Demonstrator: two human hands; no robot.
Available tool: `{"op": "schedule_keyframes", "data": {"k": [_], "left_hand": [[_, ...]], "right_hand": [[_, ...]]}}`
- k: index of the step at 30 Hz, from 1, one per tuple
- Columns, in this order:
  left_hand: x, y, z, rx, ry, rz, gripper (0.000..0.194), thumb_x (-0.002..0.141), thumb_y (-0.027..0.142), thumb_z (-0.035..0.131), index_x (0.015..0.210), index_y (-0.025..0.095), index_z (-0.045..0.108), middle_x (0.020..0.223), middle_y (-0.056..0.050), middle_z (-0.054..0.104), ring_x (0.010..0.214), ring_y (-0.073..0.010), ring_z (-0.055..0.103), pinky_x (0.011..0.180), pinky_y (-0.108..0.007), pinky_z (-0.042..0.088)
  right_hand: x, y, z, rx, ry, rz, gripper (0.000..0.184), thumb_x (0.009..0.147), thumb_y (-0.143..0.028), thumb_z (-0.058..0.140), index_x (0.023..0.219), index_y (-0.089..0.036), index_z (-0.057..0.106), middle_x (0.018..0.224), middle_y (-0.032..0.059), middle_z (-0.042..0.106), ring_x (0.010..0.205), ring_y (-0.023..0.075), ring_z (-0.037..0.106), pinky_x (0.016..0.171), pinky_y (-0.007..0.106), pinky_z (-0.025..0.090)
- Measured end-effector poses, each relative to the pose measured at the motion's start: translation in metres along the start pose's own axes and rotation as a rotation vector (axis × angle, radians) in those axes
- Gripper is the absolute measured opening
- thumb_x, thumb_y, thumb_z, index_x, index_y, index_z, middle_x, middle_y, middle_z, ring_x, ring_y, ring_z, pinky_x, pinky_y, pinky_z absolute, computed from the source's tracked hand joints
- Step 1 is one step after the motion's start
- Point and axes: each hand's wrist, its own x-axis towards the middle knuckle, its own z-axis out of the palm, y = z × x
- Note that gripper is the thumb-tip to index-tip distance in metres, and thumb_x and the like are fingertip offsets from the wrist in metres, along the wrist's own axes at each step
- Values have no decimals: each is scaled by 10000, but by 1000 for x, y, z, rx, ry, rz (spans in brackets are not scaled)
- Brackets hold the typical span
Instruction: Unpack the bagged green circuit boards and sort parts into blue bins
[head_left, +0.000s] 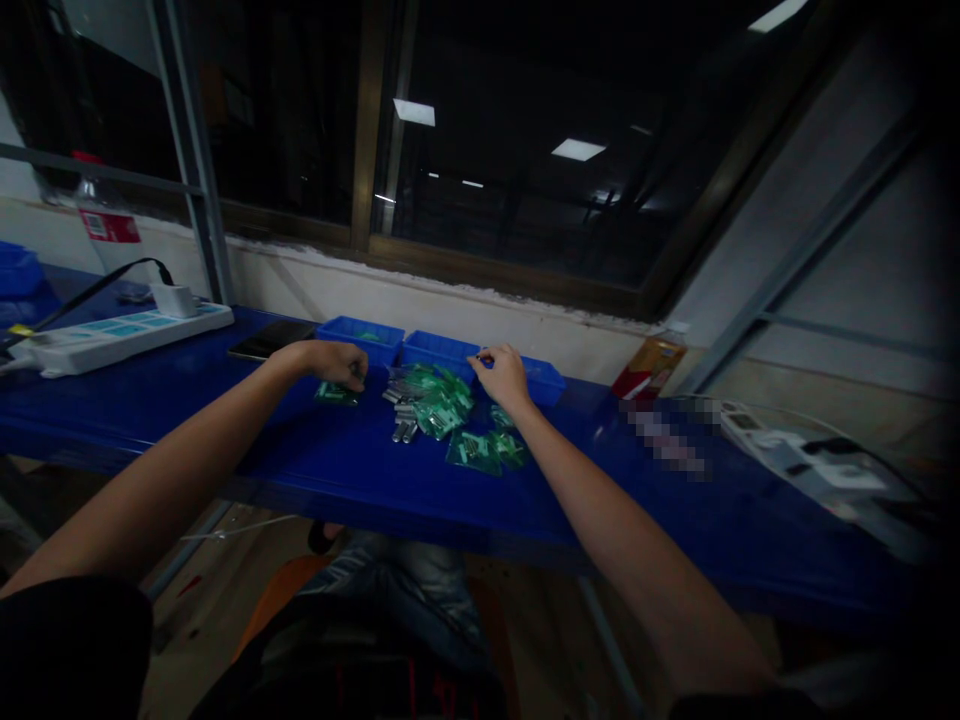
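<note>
My left hand [339, 362] is closed with its fingers pointing down, just above a small green packet [336, 395] on the blue table. What its fingertips hold, if anything, is hidden. At the front of the blue bins, my right hand [504, 378] pinches something small and dark, too small to name. Between the hands lies a heap of green clear-bagged packets [442, 402]. Short silvery metal cylinders [405, 428] lie at the heap's left front. More green packets [476, 452] rest below my right hand.
Blue bins stand behind the heap: a left bin [360, 345], a middle bin [439, 347] and a right bin [546, 380]. A dark phone [271, 339] and a white power strip [124, 338] lie left. A carton [651, 366] and another power strip [810, 460] are right.
</note>
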Motion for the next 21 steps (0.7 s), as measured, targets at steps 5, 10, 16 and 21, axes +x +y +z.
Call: {"op": "schedule_keyframes", "data": {"k": [5, 10, 16, 21], "left_hand": [[0, 17, -5, -118, 301, 140, 240, 684, 360, 593, 797, 153, 639, 701, -9, 614, 626, -112, 511, 580, -210, 348], [-6, 53, -2, -135, 801, 90, 209, 702, 369, 618, 762, 174, 663, 543, 28, 493, 516, -96, 413, 521, -227, 293], [-2, 88, 27, -146, 952, 197, 219, 794, 367, 549, 869, 184, 642, 535, 35, 509, 485, -92, 421, 516, -227, 306], [2, 96, 39, -141, 696, 506, 213, 862, 299, 458, 934, 184, 622, 875, -36, 658, 772, -132, 580, 698, -247, 421]], "right_hand": [[1, 2, 0, 3, 27, 7, 222, 758, -368, 546, 737, -182, 664, 789, 68, 580, 818, 212, 524, 806, 358, 407], [-4, -22, -11, 129, 98, -30, 221, 778, -357, 518, 701, -174, 615, 681, 45, 573, 722, 190, 542, 746, 343, 425], [-26, -86, -25, 883, -350, 304, 389, 849, -542, 366, 1001, -203, 481, 461, -51, 528, 387, 108, 507, 415, 207, 371], [-30, -95, -28, 1136, -332, 506, 152, 823, -340, 490, 855, -192, 486, 538, -40, 558, 429, 99, 539, 446, 210, 425]]}}
